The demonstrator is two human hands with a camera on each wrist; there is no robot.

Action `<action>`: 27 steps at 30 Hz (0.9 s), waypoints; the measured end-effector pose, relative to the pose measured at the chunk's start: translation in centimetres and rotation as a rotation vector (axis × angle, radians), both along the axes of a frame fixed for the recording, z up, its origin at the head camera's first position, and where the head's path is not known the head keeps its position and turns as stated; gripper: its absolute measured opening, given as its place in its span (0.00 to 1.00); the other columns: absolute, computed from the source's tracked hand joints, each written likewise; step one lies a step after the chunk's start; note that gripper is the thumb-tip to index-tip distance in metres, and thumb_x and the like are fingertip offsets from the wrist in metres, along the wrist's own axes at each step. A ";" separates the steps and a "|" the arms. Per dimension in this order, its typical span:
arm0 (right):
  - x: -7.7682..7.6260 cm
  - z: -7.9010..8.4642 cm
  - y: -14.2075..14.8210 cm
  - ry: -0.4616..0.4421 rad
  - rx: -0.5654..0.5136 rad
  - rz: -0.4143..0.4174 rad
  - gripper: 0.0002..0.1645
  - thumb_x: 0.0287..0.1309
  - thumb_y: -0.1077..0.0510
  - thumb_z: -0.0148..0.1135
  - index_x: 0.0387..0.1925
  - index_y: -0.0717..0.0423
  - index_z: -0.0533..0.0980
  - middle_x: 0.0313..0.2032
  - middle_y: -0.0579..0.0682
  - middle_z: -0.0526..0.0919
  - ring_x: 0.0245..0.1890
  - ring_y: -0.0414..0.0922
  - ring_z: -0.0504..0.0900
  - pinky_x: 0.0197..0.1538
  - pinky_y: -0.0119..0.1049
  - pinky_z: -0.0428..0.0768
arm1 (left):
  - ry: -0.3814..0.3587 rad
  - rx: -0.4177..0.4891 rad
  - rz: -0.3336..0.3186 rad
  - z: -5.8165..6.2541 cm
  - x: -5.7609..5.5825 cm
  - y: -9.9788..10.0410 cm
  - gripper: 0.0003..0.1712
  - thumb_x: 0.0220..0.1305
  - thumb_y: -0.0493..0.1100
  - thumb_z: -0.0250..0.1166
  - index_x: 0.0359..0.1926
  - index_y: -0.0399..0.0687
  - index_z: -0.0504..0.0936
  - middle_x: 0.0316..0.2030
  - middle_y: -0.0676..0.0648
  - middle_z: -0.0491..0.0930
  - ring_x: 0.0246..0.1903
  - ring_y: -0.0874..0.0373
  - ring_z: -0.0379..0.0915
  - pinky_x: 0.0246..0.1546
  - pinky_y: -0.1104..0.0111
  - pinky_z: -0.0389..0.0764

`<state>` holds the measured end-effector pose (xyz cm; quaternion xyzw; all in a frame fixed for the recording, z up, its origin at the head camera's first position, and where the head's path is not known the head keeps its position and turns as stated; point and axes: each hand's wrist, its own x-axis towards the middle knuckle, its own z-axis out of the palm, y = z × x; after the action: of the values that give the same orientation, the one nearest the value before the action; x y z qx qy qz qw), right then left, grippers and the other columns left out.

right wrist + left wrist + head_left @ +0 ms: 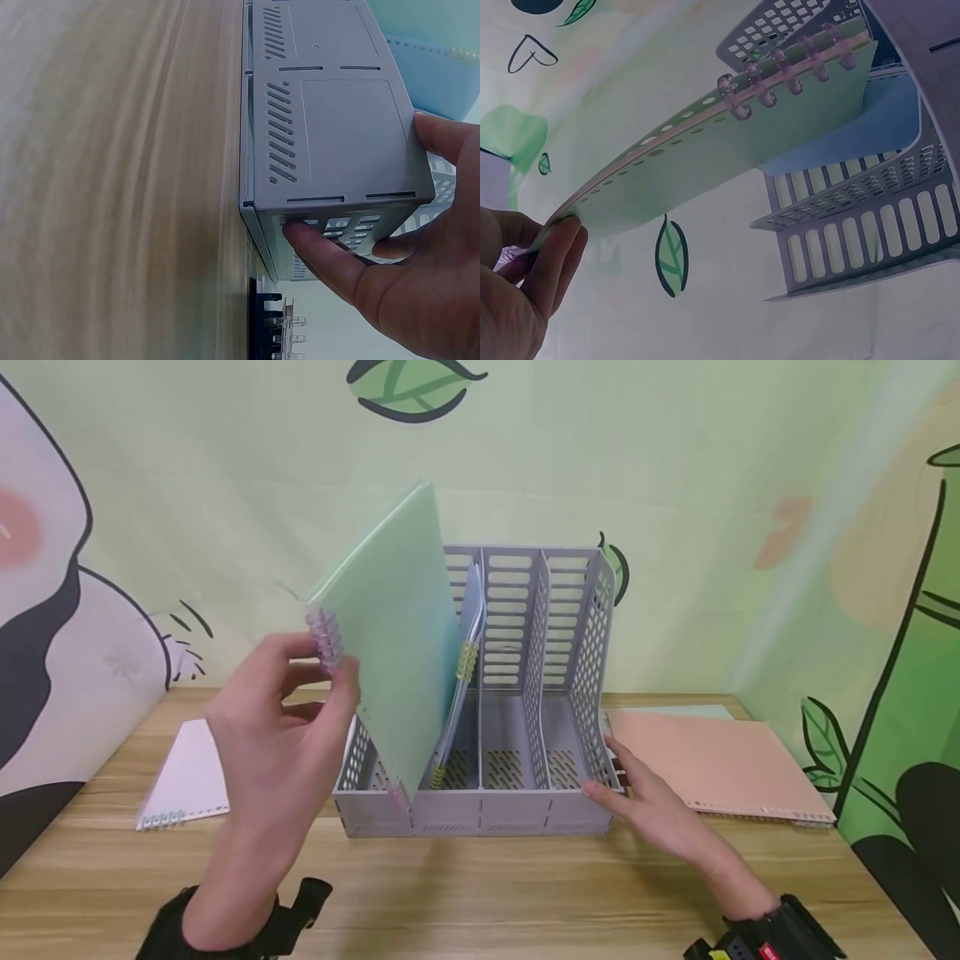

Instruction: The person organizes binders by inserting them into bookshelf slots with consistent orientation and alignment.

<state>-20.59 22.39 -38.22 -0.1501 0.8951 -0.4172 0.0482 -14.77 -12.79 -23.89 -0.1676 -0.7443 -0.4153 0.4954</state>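
My left hand point(281, 735) pinches a pale green loose-leaf notebook point(397, 635) at its purple binder rings. The notebook leans to the left, its lower end within the leftmost section of a grey-purple desktop file organizer point(510, 814). In the left wrist view, its ringed edge point(784, 75) runs from the fingers toward the organizer. A blue notebook point(472, 602) with yellow-green rings stands tilted just right of the green one. My right hand point(660, 810) grips the organizer's front right corner; in the right wrist view, thumb and fingers point(322, 255) straddle that corner.
A white spiral notepad point(191, 772) lies on the wooden table point(420, 902) at left. To the right lies a peach-colored notebook point(720, 760), over a pale green item point(690, 711). Behind stands a printed cartoon backdrop point(675, 485).
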 end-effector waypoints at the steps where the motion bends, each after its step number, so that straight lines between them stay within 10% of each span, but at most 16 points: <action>1: 0.0 0.0 0.0 -0.001 0.001 0.000 0.52 0.68 0.39 0.56 0.77 0.60 0.43 0.66 0.64 0.63 0.62 0.60 0.69 0.60 0.55 0.67 | -0.005 -0.005 0.002 -0.1 -0.1 0.0 0.10 0.60 0.29 0.66 0.43 0.31 0.80 0.38 0.48 0.82 0.35 0.51 0.84 0.28 0.79 0.78; 27: 0.0 0.0 0.0 -0.013 0.001 -0.004 0.51 0.69 0.41 0.56 0.77 0.58 0.42 0.65 0.64 0.64 0.61 0.59 0.70 0.59 0.54 0.69 | -0.060 0.035 0.039 -0.8 -2.9 0.0 0.07 0.62 0.31 0.63 0.41 0.32 0.79 0.38 0.47 0.81 0.36 0.51 0.83 0.29 0.79 0.78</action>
<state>-20.57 22.34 -38.18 -0.1457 0.8951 -0.4180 0.0533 -17.68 -12.77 -24.68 -0.1319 -0.7547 -0.4231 0.4838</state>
